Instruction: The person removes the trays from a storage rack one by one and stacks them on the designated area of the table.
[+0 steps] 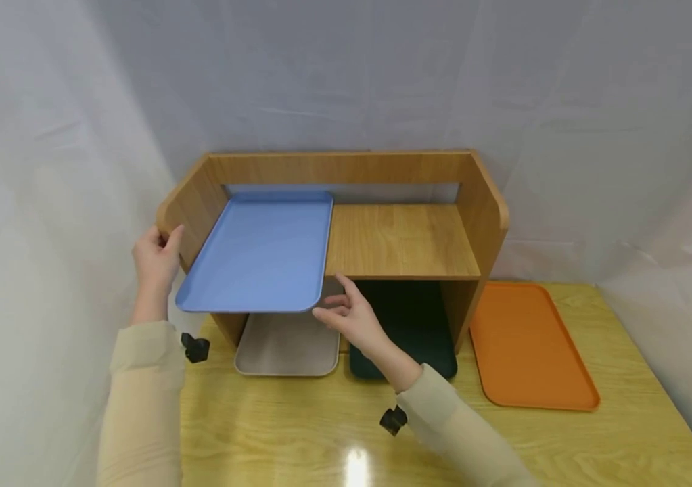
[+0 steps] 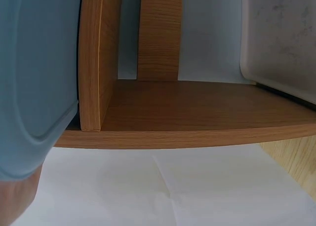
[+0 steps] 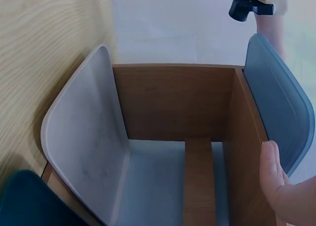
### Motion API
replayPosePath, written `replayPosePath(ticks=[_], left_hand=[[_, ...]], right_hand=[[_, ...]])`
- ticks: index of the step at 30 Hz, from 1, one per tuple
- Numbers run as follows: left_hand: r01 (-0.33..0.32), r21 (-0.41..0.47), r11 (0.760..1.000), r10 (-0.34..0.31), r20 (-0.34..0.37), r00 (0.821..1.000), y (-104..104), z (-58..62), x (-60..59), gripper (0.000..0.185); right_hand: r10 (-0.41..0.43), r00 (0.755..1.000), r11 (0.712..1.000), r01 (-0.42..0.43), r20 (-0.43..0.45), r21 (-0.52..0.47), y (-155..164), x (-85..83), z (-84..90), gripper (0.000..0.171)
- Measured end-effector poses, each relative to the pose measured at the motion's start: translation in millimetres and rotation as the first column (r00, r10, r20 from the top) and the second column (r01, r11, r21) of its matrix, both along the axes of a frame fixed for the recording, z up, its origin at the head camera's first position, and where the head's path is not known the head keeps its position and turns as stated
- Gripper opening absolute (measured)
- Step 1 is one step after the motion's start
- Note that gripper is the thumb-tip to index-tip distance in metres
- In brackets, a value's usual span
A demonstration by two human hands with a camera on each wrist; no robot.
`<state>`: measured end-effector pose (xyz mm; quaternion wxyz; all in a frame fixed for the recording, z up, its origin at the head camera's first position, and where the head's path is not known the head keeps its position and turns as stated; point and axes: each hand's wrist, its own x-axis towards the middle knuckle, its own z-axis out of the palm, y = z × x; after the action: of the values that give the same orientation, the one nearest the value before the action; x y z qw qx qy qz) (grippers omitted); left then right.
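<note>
A blue tray [image 1: 260,250] lies on the left half of the wooden rack's top shelf [image 1: 403,240], its near end jutting past the front edge. My left hand [image 1: 157,260] is at the front of the rack's left side panel, left of the tray, fingers loosely bent. In the left wrist view that hand [image 2: 17,199] is mostly hidden behind the tray. My right hand [image 1: 354,321] is at the tray's near right corner, thumb and fingers spread apart. The right wrist view shows its fingers [image 3: 269,166] extended right at the tray's rim.
Below the shelf, a beige tray [image 1: 287,345] lies in the left compartment and a dark green tray [image 1: 400,325] in the right one, both sticking out in front. An orange tray [image 1: 531,345] rests on the wooden table [image 1: 272,433], right of the rack. White sheets [image 1: 346,81] surround the table.
</note>
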<state>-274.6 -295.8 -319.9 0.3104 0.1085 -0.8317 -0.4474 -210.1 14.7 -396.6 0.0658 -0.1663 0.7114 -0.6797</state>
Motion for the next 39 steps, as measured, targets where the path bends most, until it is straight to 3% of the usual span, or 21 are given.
replayPosePath(ticks=[4,10,16,23,30,39], left_hand=[[0.003,0.002,1.0,-0.002,-0.005,1.0,-1,-2.1,0.8,0.036],[-0.006,-0.006,1.0,0.006,-0.018,1.0,-2,-4.6,1.0,0.036],[-0.01,-0.041,0.999,0.009,-0.018,1.0,-1,-6.8,0.9,0.036],[-0.014,-0.083,0.996,0.01,-0.051,0.999,3,-6.6,1.5,0.034],[-0.004,-0.105,0.994,-0.002,-0.06,0.998,3,-6.0,-0.2,0.034],[-0.008,-0.101,0.995,0.0,-0.087,0.996,2,-6.8,-2.6,0.03]], right_hand=[[0.045,0.996,0.997,-0.04,0.077,-0.062,-7,0.3,5.8,0.082],[0.104,0.992,0.988,-0.094,0.077,-0.125,-19,5.6,23.2,0.087],[0.125,0.986,0.98,-0.106,0.108,-0.168,-31,-1.9,15.6,0.095],[0.101,0.98,0.966,-0.055,0.174,-0.253,-40,-5.0,9.5,0.092],[0.062,0.986,0.94,-0.006,0.155,-0.34,-44,-6.1,4.4,0.085],[0.019,0.995,0.963,0.009,0.099,-0.269,-32,-2.2,3.7,0.084]])
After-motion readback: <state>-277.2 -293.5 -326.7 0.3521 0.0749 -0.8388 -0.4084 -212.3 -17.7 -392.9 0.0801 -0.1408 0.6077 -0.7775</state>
